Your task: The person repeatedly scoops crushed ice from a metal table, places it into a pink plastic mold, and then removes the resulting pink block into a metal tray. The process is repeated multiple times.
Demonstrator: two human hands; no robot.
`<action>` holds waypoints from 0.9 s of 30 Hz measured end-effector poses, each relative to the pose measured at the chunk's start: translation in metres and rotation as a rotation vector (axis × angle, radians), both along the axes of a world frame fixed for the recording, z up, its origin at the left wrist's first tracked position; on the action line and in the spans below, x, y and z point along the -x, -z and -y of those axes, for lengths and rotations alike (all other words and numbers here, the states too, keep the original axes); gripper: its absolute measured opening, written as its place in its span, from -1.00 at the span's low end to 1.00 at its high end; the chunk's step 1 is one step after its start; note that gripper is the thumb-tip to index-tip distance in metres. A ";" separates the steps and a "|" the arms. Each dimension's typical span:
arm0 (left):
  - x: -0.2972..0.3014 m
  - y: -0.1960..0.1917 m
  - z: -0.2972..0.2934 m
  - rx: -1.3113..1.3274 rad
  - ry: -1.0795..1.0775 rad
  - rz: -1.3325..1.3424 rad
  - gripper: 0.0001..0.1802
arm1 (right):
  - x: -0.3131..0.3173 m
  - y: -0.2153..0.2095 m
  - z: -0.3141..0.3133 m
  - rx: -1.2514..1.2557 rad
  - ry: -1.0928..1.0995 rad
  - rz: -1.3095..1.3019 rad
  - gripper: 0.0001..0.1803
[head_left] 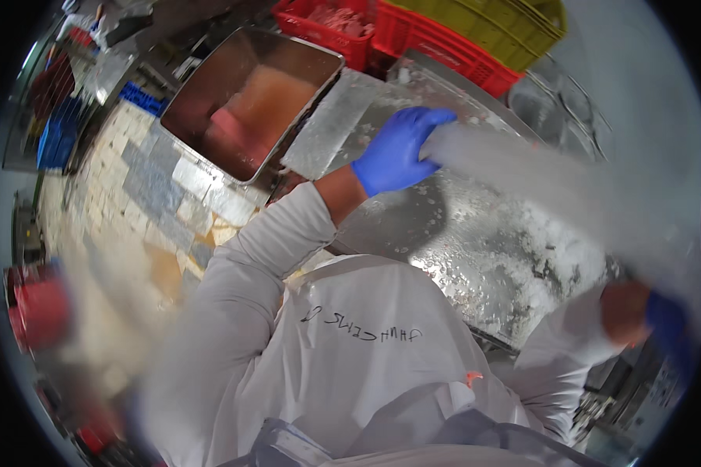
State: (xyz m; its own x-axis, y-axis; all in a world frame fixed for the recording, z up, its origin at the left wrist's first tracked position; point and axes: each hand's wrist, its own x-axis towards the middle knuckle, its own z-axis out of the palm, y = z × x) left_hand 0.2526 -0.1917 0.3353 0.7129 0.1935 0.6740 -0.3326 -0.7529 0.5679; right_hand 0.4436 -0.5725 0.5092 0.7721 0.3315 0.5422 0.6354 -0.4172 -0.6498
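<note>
My left hand (pixel 398 152), in a blue glove, reaches over a wet steel table (pixel 401 222). Its thumb and fingers close on the end of a long, whitish, see-through sheet that looks like plastic film (pixel 537 175), blurred by motion. From there the film stretches right across the table toward my right hand (pixel 671 335). That hand, also blue-gloved, is out at the right edge, dark and smeared; its fingers cannot be made out. White icy bits (pixel 553 261) lie on the right part of the tabletop. My white apron (pixel 366 342) leans close to the table's near edge.
Left of the table stands a deep steel tub (pixel 288 50) with pinkish contents. Behind it are a red crate (pixel 308 29) of pink pieces, another red crate (pixel 444 50), and a yellow crate (pixel 483 27) on top. Tiled floor (pixel 105 175) lies left, with a blurred red container (pixel 39 307).
</note>
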 end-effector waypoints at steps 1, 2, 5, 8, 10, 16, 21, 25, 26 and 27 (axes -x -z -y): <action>-0.015 -0.012 0.008 0.182 0.036 -0.095 -0.49 | -0.016 -0.013 -0.012 0.098 0.008 0.015 -0.25; -0.032 -0.022 0.014 0.364 0.084 -0.198 -0.48 | -0.032 -0.021 -0.029 0.224 0.017 0.010 -0.25; -0.058 -0.007 0.023 0.406 0.009 -0.431 -0.48 | -0.087 -0.012 -0.122 0.615 -0.065 -0.147 -0.23; -0.074 0.040 0.058 0.399 0.117 -0.535 -0.48 | -0.072 0.051 -0.179 0.611 -0.198 -0.511 -0.20; -0.035 0.071 0.080 0.152 0.165 -0.489 -0.43 | -0.016 0.096 -0.214 0.203 -0.253 -0.758 -0.20; 0.028 0.039 0.091 -0.402 0.181 -0.255 -0.35 | 0.054 0.245 -0.141 0.527 -0.291 -0.051 -0.47; 0.021 0.101 0.029 -0.603 0.059 -0.627 -0.66 | 0.157 0.206 -0.116 0.784 -0.363 -0.055 -0.50; 0.069 0.129 -0.018 -0.622 -0.116 -0.691 -0.83 | 0.145 0.210 -0.063 0.665 -0.242 0.029 -0.51; 0.079 0.125 -0.021 -0.639 -0.100 -0.625 -0.84 | 0.134 0.218 -0.046 0.678 -0.178 0.066 -0.56; 0.092 0.119 -0.019 -0.651 -0.087 -0.562 -0.86 | 0.123 0.219 -0.036 0.681 -0.142 0.103 -0.60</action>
State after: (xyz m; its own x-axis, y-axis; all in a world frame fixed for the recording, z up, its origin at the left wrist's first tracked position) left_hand 0.1606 -0.1726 0.2165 0.9743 -0.0398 0.2217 -0.0583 -0.9953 0.0775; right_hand 0.3210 -0.5369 0.2899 0.6523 0.7169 0.2460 0.7579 -0.6188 -0.2067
